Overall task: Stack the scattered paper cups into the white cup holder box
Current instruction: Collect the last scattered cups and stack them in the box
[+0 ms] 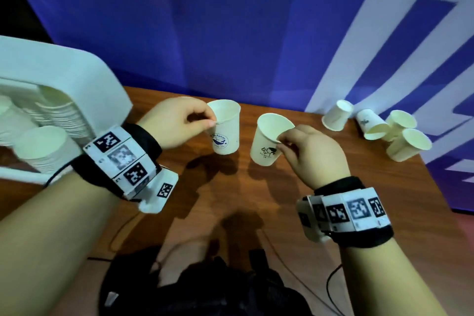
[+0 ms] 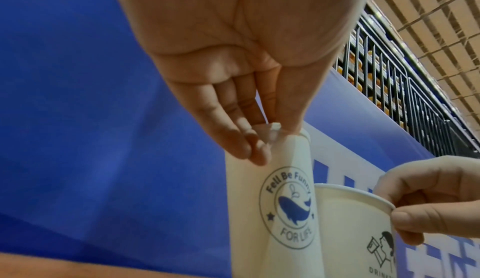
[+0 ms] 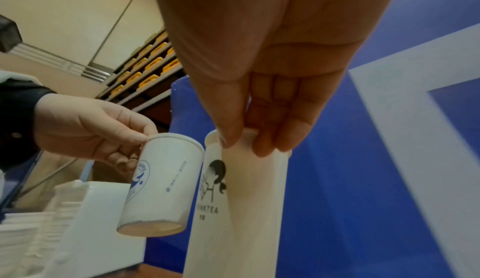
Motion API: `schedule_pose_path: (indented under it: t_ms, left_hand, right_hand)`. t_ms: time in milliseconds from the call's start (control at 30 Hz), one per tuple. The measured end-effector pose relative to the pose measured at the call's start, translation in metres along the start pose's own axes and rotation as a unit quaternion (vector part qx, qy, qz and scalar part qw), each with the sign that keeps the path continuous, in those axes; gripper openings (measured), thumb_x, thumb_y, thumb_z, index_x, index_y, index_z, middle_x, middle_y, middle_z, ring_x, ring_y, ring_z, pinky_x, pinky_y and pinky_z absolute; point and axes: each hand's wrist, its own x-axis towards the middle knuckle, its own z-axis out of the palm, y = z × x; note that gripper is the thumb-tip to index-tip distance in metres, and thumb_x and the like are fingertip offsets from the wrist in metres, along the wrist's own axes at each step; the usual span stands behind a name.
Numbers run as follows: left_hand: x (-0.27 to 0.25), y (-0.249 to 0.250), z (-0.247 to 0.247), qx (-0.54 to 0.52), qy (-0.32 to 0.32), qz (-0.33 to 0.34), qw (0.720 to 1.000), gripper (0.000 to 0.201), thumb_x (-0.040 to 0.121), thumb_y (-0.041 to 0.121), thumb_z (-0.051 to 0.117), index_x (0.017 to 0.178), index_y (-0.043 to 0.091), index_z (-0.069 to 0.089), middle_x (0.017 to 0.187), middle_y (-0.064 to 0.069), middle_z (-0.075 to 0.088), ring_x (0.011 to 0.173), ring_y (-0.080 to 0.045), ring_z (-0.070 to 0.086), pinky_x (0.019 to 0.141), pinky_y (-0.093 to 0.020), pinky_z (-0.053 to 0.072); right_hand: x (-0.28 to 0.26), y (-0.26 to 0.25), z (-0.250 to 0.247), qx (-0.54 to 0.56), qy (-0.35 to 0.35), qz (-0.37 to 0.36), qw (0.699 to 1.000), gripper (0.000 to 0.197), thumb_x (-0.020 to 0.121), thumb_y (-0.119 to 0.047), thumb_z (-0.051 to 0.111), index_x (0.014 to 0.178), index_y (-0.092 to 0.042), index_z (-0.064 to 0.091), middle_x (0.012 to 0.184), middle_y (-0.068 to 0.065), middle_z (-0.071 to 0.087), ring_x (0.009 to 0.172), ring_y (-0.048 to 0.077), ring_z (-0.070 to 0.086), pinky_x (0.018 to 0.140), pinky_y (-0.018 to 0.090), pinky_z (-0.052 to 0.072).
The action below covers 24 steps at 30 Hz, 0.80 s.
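Note:
My left hand (image 1: 205, 122) pinches the rim of a white paper cup with a blue whale logo (image 1: 225, 128), held upright above the wooden table (image 1: 307, 187). My right hand (image 1: 280, 140) pinches the rim of a second white cup with a black figure print (image 1: 269, 140), tilted slightly, just right of the first. The wrist views show the whale cup (image 2: 280, 210) and the figure cup (image 3: 233, 200) each held by thumb and fingers at the rim. The white cup holder box (image 1: 77, 79) stands at the left with stacked cups (image 1: 43, 149) inside.
Several more white paper cups (image 1: 336, 115) lie on their sides at the table's back right. A blue and white wall (image 1: 230, 33) rises behind the table. Dark cables (image 1: 331, 279) and a black bag (image 1: 218, 287) sit near the front edge.

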Motion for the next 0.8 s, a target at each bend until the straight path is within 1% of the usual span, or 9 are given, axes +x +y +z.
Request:
schedule_pose_path:
  t_ms: [67, 167, 233, 333, 367, 467, 567, 700, 800]
  left_hand:
    - [-0.030, -0.040, -0.043, 0.003, 0.002, -0.008, 1.000, 0.012, 0.083, 0.027, 0.062, 0.089, 0.019, 0.068, 0.086, 0.009, 0.062, 0.092, -0.016, 0.059, 0.085, -0.033, 0.045]
    - [-0.072, -0.097, -0.105, -0.013, 0.014, -0.031, 0.999, 0.034, 0.072, 0.047, 0.054, 0.088, 0.020, 0.068, 0.088, 0.004, 0.066, 0.089, -0.018, 0.061, 0.084, -0.035, 0.047]
    - [-0.098, -0.131, -0.137, 0.004, 0.036, -0.049, 0.998, 0.031, 0.073, 0.043, 0.052, 0.088, 0.022, 0.068, 0.087, 0.004, 0.066, 0.086, -0.017, 0.061, 0.080, -0.033, 0.047]
    - [-0.124, -0.171, -0.171, 0.042, 0.055, -0.067, 0.995, 0.021, 0.079, 0.038, 0.058, 0.088, 0.022, 0.068, 0.084, 0.007, 0.065, 0.083, -0.012, 0.058, 0.071, -0.015, 0.041]
    - [-0.130, -0.184, -0.178, 0.053, 0.059, -0.073, 0.994, 0.019, 0.082, 0.035, 0.060, 0.089, 0.021, 0.069, 0.084, 0.007, 0.063, 0.083, -0.012, 0.057, 0.069, -0.012, 0.038]
    - [-0.139, -0.209, -0.184, 0.060, 0.062, -0.065, 0.994, 0.020, 0.083, 0.035, 0.059, 0.090, 0.020, 0.069, 0.088, 0.005, 0.065, 0.087, -0.014, 0.058, 0.074, -0.022, 0.044]
    - [-0.142, -0.221, -0.179, 0.054, 0.048, -0.068, 0.995, 0.013, 0.085, 0.027, 0.061, 0.093, 0.020, 0.069, 0.092, 0.005, 0.066, 0.085, -0.011, 0.056, 0.073, -0.018, 0.042]
    - [-0.143, -0.231, -0.170, 0.044, 0.030, -0.052, 0.997, 0.012, 0.085, 0.023, 0.062, 0.091, 0.019, 0.071, 0.094, 0.005, 0.067, 0.091, -0.012, 0.057, 0.081, -0.026, 0.044]
    - [-0.140, -0.238, -0.165, 0.053, 0.002, -0.056, 0.997, 0.012, 0.084, 0.023, 0.062, 0.092, 0.019, 0.071, 0.094, 0.006, 0.063, 0.092, -0.008, 0.053, 0.083, -0.023, 0.039]
  right_hand:
    - [0.015, -0.055, 0.022, 0.021, 0.005, -0.010, 1.000, 0.014, 0.083, -0.020, 0.063, 0.093, -0.012, 0.068, 0.092, 0.009, 0.065, 0.086, 0.032, 0.062, 0.064, 0.031, 0.043]
    - [0.038, -0.132, 0.054, 0.056, -0.002, -0.034, 0.998, 0.012, 0.084, -0.019, 0.063, 0.092, -0.012, 0.068, 0.090, 0.008, 0.065, 0.085, 0.030, 0.061, 0.066, 0.035, 0.047]
    - [0.054, -0.176, 0.072, 0.074, -0.009, -0.052, 0.996, 0.012, 0.084, -0.019, 0.062, 0.093, -0.012, 0.068, 0.091, 0.008, 0.065, 0.087, 0.029, 0.061, 0.069, 0.035, 0.048]
    - [0.072, -0.222, 0.089, 0.085, -0.012, -0.066, 0.994, 0.013, 0.083, -0.018, 0.063, 0.093, -0.012, 0.068, 0.092, 0.007, 0.066, 0.088, 0.028, 0.061, 0.070, 0.034, 0.046]
    - [0.077, -0.234, 0.094, 0.086, -0.012, -0.072, 0.994, 0.013, 0.083, -0.019, 0.063, 0.093, -0.012, 0.068, 0.092, 0.008, 0.066, 0.088, 0.028, 0.061, 0.070, 0.033, 0.046]
    - [0.086, -0.255, 0.103, 0.079, -0.005, -0.082, 0.994, 0.013, 0.082, -0.019, 0.064, 0.092, -0.011, 0.068, 0.090, 0.008, 0.066, 0.086, 0.029, 0.061, 0.069, 0.034, 0.047]
    - [0.089, -0.264, 0.104, 0.070, 0.001, -0.082, 0.994, 0.013, 0.082, -0.018, 0.065, 0.092, -0.011, 0.068, 0.087, 0.008, 0.065, 0.083, 0.028, 0.061, 0.067, 0.033, 0.046]
    - [0.089, -0.266, 0.100, 0.060, 0.017, -0.090, 0.994, 0.011, 0.082, -0.018, 0.065, 0.090, -0.011, 0.068, 0.085, 0.008, 0.064, 0.080, 0.028, 0.061, 0.066, 0.037, 0.049]
    - [0.090, -0.269, 0.098, 0.059, 0.021, -0.102, 0.993, 0.011, 0.082, -0.018, 0.064, 0.091, -0.013, 0.068, 0.086, 0.007, 0.065, 0.079, 0.028, 0.061, 0.066, 0.038, 0.051]
